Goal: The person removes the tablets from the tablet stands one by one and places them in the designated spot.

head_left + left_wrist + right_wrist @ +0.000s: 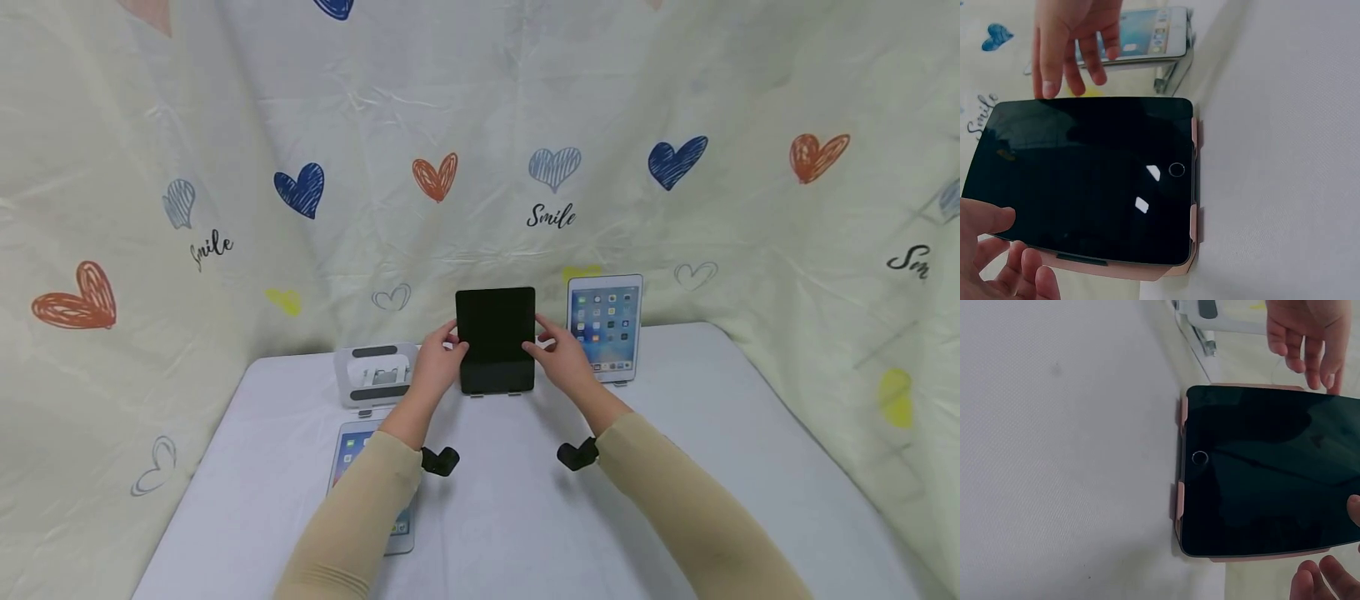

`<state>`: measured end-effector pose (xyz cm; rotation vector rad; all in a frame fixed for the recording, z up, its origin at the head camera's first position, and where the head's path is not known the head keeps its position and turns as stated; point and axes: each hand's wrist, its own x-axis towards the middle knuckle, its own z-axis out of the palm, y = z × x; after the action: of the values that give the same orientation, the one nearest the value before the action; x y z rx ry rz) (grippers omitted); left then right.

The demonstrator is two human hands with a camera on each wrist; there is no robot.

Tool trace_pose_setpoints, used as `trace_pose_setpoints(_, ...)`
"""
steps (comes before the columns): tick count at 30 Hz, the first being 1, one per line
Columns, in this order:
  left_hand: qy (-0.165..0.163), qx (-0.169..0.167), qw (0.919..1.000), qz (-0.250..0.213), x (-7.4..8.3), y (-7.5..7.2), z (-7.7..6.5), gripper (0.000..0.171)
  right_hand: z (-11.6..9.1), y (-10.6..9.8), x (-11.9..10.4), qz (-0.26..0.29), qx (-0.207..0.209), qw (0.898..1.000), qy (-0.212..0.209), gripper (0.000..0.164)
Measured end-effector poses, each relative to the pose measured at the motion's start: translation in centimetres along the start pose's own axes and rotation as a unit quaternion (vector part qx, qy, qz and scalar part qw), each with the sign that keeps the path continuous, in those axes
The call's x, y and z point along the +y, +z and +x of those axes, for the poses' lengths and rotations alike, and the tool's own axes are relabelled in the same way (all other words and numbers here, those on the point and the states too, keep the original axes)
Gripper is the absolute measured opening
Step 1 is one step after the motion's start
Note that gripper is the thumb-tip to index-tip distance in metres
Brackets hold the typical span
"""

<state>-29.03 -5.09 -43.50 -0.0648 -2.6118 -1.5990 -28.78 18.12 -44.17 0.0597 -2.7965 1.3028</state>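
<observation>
A tablet [496, 333] with a dark screen stands upright, leaning back on a pinkish stand [1194, 225] whose two lower lips hold its bottom edge. My left hand [440, 357] holds the tablet's left side, its thumb over the screen's border and the other fingers curled by the edge. On the opposite side my right hand [564, 357] holds the right edge, thumb at the front. In the right wrist view only the fingertips and thumb of that hand show. Most of the stand is hidden behind the tablet.
Right of the hands, a white tablet [604, 325] with a lit screen stands on its own stand. A grey-white stand [378, 375] with dark pads is at the left. Another white tablet [403, 533] lies partly under the left forearm. A heart-printed curtain [480, 100] hangs behind the white table [510, 500].
</observation>
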Motion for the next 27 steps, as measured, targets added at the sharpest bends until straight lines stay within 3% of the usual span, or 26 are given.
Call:
trace_pose_setpoints(11, 0.000, 0.018, 0.9998, -0.001, -0.5, 0.0, 0.1, 0.047, -0.3, 0.0, -0.2, 0.008, 0.005, 1.000, -0.001, 0.066)
trace_pose_setpoints(21, 0.050, 0.048, 0.9974, 0.020, -1.8, 0.1, -0.5, 0.045, -0.8, 0.5, 1.1, -0.003, 0.055, 0.996, -0.069, 0.059)
trace_pose_setpoints(27, 0.079, 0.073, 0.9941, 0.018, -2.8, 0.3, -0.5, 0.042, -0.8, 0.9, 1.8, 0.004, 0.074, 0.994, -0.086, 0.057)
